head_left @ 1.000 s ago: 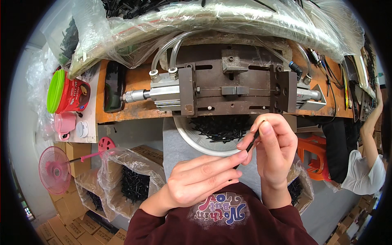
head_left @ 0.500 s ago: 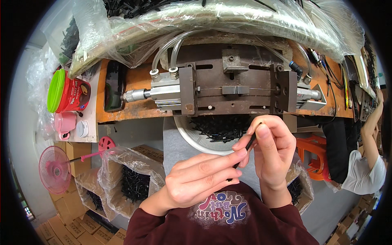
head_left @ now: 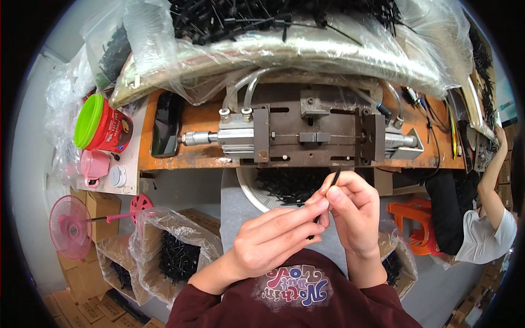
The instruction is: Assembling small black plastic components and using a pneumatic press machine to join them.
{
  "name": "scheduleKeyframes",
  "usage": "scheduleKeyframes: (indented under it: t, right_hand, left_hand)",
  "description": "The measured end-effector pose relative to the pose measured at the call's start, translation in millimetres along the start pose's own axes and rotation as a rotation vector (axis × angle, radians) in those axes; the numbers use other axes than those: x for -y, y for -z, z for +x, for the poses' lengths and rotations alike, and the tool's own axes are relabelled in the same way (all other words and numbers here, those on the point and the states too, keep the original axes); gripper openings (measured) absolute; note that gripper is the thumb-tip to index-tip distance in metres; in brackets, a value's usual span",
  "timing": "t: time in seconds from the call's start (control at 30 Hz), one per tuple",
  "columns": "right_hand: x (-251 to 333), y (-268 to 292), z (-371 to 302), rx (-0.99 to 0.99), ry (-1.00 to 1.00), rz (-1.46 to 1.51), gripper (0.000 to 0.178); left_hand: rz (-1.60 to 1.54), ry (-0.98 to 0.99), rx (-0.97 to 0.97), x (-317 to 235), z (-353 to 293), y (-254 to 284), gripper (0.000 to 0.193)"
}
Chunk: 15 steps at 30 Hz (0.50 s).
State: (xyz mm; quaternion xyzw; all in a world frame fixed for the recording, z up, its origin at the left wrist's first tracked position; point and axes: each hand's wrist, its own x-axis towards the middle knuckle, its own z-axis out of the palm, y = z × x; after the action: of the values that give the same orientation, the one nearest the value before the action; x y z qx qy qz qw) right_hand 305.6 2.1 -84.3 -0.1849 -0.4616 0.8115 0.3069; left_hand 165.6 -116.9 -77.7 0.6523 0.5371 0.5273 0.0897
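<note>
Both hands meet over my lap, in front of the bench. Between the thumb and fingers of my right hand [head_left: 354, 213] is a thin black stick-like part [head_left: 336, 176], its tip poking up past the fingertips. My left hand [head_left: 273, 235] is closed, fingers together, its fingertips pinching the lower stretch of dark material against the right fingers. A small black end shows beneath the left fingers; whether it belongs to the same part I cannot tell. Just beyond the hands, a white basket [head_left: 250, 191] holds many similar black pieces [head_left: 290, 183].
A metal clamping fixture [head_left: 311, 153] with air cylinders and clear hoses sits on the wooden bench [head_left: 219, 162]. Plastic-lined boxes of black parts [head_left: 179, 254] stand left below. A red bucket [head_left: 116, 131], pink fan [head_left: 71, 227], orange stool [head_left: 418, 218] and another person's arm [head_left: 492, 175] flank me.
The view has shifted, showing more of the black parts at the back of the bench. My hands stay together, and the black part's tip now stands higher above the right fingertips.
</note>
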Motion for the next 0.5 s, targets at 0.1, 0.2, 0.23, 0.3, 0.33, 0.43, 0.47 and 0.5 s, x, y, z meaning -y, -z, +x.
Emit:
scheduleKeyframes:
  t: [0.1,0.2,0.23,0.3,0.33,0.43,0.47,0.5]
  right_hand:
    - [2,1,0,-0.006,-0.022,0.036,0.016]
    - [7,1,4,-0.028,0.005,-0.078,0.018]
    - [11,2,8,-0.070,0.056,-0.189,0.019]
    - [21,4,18,-0.170,0.170,-0.437,0.025]
    - [27,6,25,-0.214,0.247,-0.486,0.022]
    - [49,16,66,-0.283,0.570,-0.737,0.012]
    - [57,19,80,-0.331,0.633,-0.832,0.009]
    - [64,22,98,-0.337,0.719,-0.917,0.008]
  left_hand:
    - [0.024,-0.024,-0.037,0,3,-3,0.034]
    - [0.072,-0.038,-0.104,4,8,-3,0.035]
    - [0.103,-0.032,-0.114,7,10,-3,0.035]
    - [0.142,-0.009,-0.099,14,15,-4,0.032]
    - [0.160,0.008,-0.099,17,17,-5,0.030]
    - [0.268,-0.006,-0.079,28,24,-14,0.029]
    - [0.311,0.001,-0.066,31,26,-18,0.030]
    - [0.348,-0.009,-0.058,34,27,-22,0.028]
